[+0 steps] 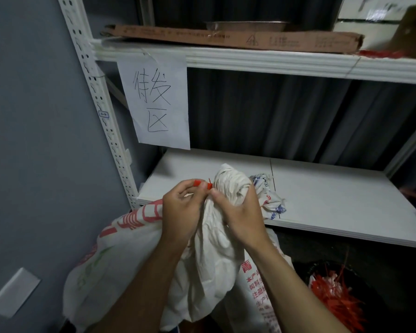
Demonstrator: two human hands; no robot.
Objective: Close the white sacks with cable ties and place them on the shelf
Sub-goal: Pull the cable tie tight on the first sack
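Observation:
A white sack (209, 267) with red print stands in front of the shelf, its top gathered into a bunched neck (231, 186). A red cable tie (203, 184) sits at the left side of that neck. My left hand (180, 212) pinches the red cable tie between thumb and fingers. My right hand (240, 217) grips the gathered neck just below the bunch, thumb close to the tie. The white shelf board (322, 195) lies right behind the sack.
A paper sign (154, 99) hangs from the upper shelf (250, 61), which carries a flat cardboard box (226, 37). A perforated white upright (99, 99) stands at left beside the grey wall. A dark bin with several red cable ties (339, 299) sits at lower right.

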